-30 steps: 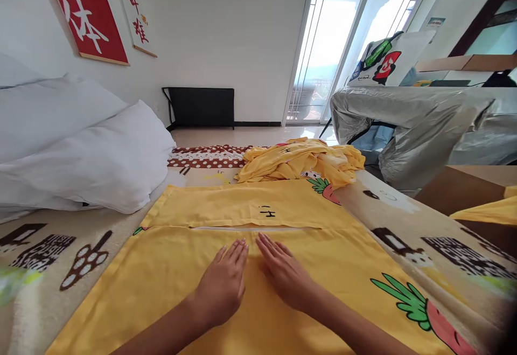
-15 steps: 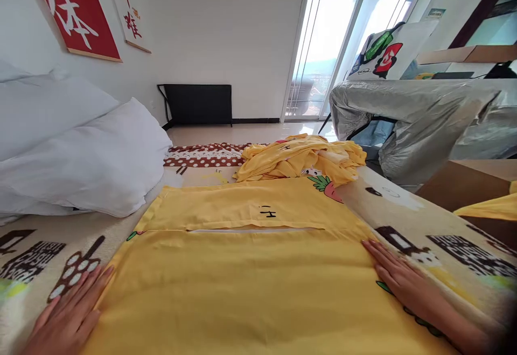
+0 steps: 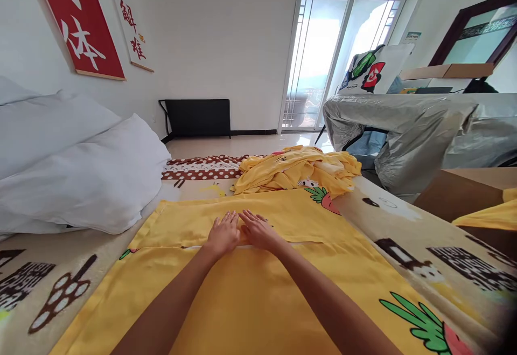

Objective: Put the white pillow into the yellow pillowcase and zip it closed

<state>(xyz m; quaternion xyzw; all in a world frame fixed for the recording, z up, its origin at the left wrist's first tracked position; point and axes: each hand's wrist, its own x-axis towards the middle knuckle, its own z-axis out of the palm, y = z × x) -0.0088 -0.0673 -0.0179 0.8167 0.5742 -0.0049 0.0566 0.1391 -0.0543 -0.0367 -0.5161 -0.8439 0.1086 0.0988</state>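
A yellow pillowcase [image 3: 250, 296] with carrot prints lies spread flat on the patterned bed surface in front of me. Its folded flap [image 3: 189, 217] runs across the far end. My left hand [image 3: 223, 233] and my right hand [image 3: 258, 230] lie side by side, palms down and fingers stretched out, on the middle of that flap seam. Both arms reach forward over the cloth. Neither hand holds anything.
A crumpled heap of yellow cloth [image 3: 297, 168] sits beyond the pillowcase. White pillows [image 3: 76, 166] are piled at the left. A silver-covered piece of furniture [image 3: 416, 129] stands at the right, a cardboard box [image 3: 464, 190] near it. Glass doors [image 3: 323, 58] are ahead.
My hands went from the middle of the cloth out to its left and right edges, then came back together farther forward on the flap seam.
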